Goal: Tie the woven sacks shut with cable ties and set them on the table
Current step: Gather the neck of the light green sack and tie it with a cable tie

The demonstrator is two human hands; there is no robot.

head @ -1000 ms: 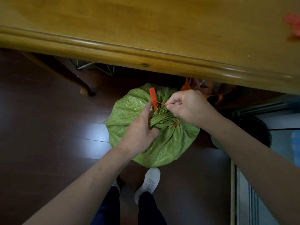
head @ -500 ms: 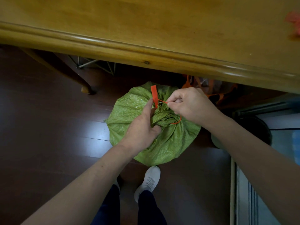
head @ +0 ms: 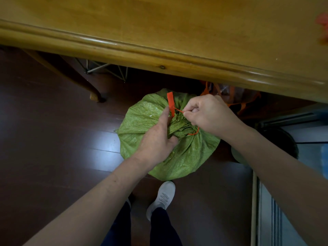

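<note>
A full green woven sack [head: 188, 157] stands on the dark floor just below the edge of the wooden table [head: 177, 29]. Its mouth is gathered into a twisted neck. My left hand [head: 158, 137] grips that neck, its forefinger lying against the flat tag end of an orange cable tie [head: 171, 104]. The thin strap of the tie loops around the neck. My right hand [head: 207, 114] pinches the strap's free end just right of the tag.
A table leg [head: 92, 93] stands to the left. Behind the sack, under the table, lies something with orange straps [head: 236, 100]. Blurred orange items [head: 322, 23] rest at the table's right edge. My white shoe [head: 162, 197] is in front of the sack. A glass door track runs along the right.
My right hand has drawn the strap a little to the right. The view has shifted slightly; the sack and my left hand keep their places.
</note>
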